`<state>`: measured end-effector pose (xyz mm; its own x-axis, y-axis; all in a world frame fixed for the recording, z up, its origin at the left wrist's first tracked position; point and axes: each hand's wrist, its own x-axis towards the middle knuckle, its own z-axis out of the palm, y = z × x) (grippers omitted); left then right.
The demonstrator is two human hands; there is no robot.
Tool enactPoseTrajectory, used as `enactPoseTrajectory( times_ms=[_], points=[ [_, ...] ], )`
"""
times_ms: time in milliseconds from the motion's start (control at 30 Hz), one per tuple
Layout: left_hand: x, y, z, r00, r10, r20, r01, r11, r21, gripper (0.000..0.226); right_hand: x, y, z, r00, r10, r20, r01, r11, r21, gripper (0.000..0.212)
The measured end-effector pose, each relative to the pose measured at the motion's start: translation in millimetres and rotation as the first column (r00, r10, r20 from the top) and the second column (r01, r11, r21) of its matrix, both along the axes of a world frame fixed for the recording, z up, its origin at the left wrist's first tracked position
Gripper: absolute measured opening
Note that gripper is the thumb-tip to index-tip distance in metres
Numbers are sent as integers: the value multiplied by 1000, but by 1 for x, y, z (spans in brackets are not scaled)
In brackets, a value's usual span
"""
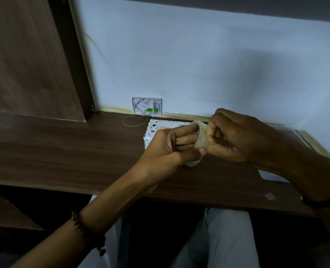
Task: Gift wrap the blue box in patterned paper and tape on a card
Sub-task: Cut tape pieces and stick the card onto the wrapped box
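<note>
Left hand (168, 147) curls its grip through the tape roll (201, 141), steadying it; right hand (237, 138) grip pinches, apparently, the free end

looks dim and bluish; shows a soft broad shadow on the wall (256, 70); smears toward the left edge; bends the desk (63, 147) edge.

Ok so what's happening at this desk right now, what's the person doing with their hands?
A person at a wooden desk is working a tape roll with both hands. The left hand holds the roll with its fingers through the core, while the right hand pinches at its edge, apparently picking for the tape end. Behind them the box lies already covered in patterned paper. A white sheet, possibly the card, lies to the right.
</note>
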<state>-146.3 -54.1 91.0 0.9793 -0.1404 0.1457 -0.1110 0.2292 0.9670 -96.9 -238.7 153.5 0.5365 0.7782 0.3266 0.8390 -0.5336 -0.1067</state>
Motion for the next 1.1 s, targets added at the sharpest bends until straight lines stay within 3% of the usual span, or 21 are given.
enactPoseTrajectory(
  times_ms=[67,100,200,300,467,600,833,967,1100],
  points=[
    [0,-1,0,1000,-1,10,0,1000,22,55,5,-3,-3,955,-87,-283,98,995,25,21],
    [1,-2,1,1000,-1,19,1,999,39,51,7,-5,-5,939,-94,-331,110,993,29,20],
    [2,-2,6,998,-7,58,2,996,94,37,9,-5,-10,951,-64,-303,77,996,32,15],
    [4,0,8,997,-20,81,8,990,143,37,15,-6,-14,974,-43,-224,49,999,21,19],
    [3,3,11,995,2,100,-29,963,269,44,9,-2,-9,941,-53,-333,90,991,96,33],
    [2,7,14,992,4,129,-54,921,387,67,6,-6,-7,880,-16,-475,117,976,183,37],
    [3,9,22,983,-37,181,-55,875,481,43,12,-11,-5,663,141,-735,129,946,297,38],
    [2,10,24,983,-65,171,-37,844,535,42,12,-14,-6,491,133,-861,195,946,257,22],
    [3,12,29,986,-67,154,-33,822,568,36,8,-11,-3,455,59,-888,247,950,190,29]
  ],
)
